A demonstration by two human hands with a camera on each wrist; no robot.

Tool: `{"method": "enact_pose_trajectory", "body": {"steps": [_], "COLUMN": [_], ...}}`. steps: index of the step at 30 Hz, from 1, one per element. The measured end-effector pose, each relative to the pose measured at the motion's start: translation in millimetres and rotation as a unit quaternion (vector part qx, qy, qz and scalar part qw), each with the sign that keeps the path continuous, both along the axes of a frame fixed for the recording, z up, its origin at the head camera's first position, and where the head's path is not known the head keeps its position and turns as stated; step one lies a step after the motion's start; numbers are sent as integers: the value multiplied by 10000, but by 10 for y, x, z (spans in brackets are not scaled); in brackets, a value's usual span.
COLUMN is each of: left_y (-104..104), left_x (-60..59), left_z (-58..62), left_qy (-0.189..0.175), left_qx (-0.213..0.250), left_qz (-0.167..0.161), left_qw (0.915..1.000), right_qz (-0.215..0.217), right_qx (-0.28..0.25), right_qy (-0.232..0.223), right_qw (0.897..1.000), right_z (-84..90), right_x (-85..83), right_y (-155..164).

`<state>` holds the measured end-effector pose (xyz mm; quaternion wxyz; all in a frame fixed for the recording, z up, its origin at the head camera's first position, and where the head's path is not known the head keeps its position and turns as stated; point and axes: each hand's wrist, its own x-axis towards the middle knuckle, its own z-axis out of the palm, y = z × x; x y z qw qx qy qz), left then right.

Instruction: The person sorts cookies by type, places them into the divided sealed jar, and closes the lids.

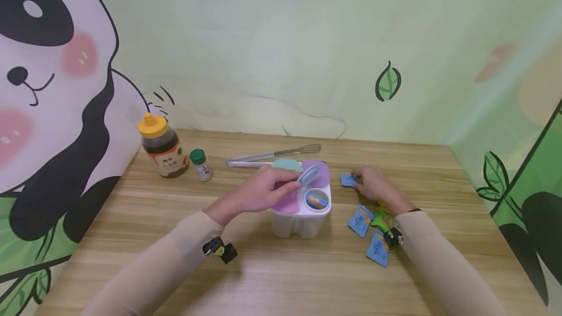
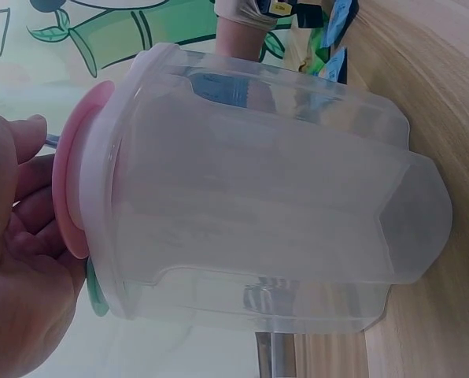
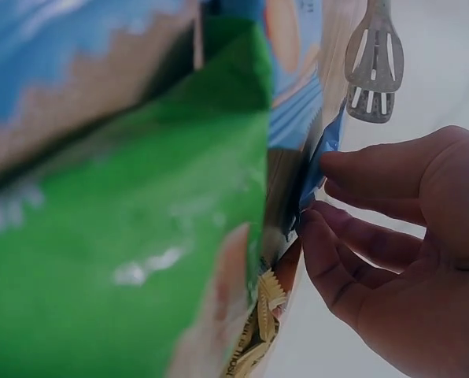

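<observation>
Open container (image 1: pixel 301 218) compartment holds a blue packet (image 1: pixel 317 200) (lid raised).

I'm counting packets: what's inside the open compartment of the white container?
One blue packet with orange print lies in the white container's open compartment. Pink, purple and teal lids cover the other compartments, hiding their contents.

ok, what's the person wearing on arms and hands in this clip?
Both hands are bare: no gloves or rings visible on the left hand or the right hand. Long, close-fitting beige sleeves cover both arms to the wrist. Each wrist carries a small black camera unit with yellow markings, the left camera and the right camera; a thin dark band edges the right cuff.
</observation>
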<state>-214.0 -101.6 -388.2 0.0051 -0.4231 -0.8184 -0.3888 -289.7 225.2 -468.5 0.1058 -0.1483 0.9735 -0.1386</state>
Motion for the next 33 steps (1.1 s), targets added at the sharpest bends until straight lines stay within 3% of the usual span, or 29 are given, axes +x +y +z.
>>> {"method": "enact_pose_trajectory", "body": {"steps": [11,21,28,33], "left_y": [-1,2,2,1], "left_x": [8,-3,-3,-6], "left_z": [-9,-17,-35,-30], "left_qy": [-22,-94,-115,-53], "left_qx": [-17,23,48,81], "left_qz": [41,28,7,11], "left_qw": [10000,9999,9999,10000], "right_qz": [23,-119,-387,-322], "right_qx": [52,-235,-669,-834], "right_qy": [-141,338,190,303], "right_qw": [9999,9991,9968,9955], "right_z": [-1,-3,19,20], "right_x": [-14,-14,25,48], "right_y": [-1,-15,-21,8]}}
